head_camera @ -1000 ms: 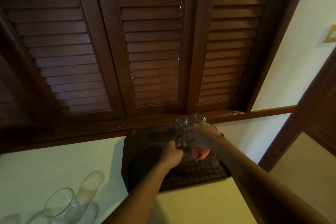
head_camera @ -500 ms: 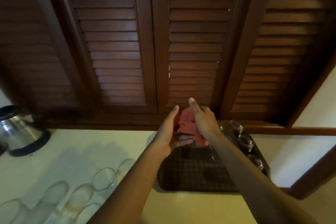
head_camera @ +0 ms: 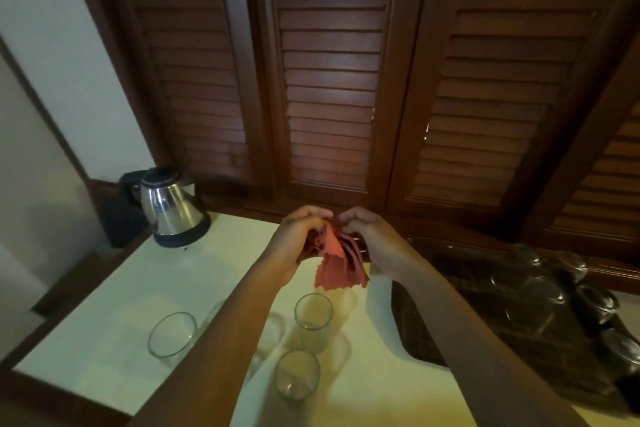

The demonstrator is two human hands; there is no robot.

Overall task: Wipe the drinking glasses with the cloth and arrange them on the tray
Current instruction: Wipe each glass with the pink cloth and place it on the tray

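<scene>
A red cloth (head_camera: 337,265) hangs in the air between my two hands, above the pale counter. My left hand (head_camera: 296,236) grips its left top edge and my right hand (head_camera: 369,236) pinches its right top edge. Below the cloth stand clear drinking glasses on the counter: one (head_camera: 313,319) in the middle, one (head_camera: 298,374) nearer me, one (head_camera: 172,334) to the left; another is partly hidden behind my left forearm. The dark woven tray (head_camera: 420,319) lies at the right with several glasses (head_camera: 540,302) on it.
A steel electric kettle (head_camera: 171,208) stands at the counter's back left corner. Dark louvred wooden shutters (head_camera: 329,80) rise behind the counter. The counter's left edge (head_camera: 69,315) drops off beside a white wall.
Both hands came away from the tray to the left, holding the red cloth, and now spread it above the glasses on the counter. The view swung left, revealing the kettle.
</scene>
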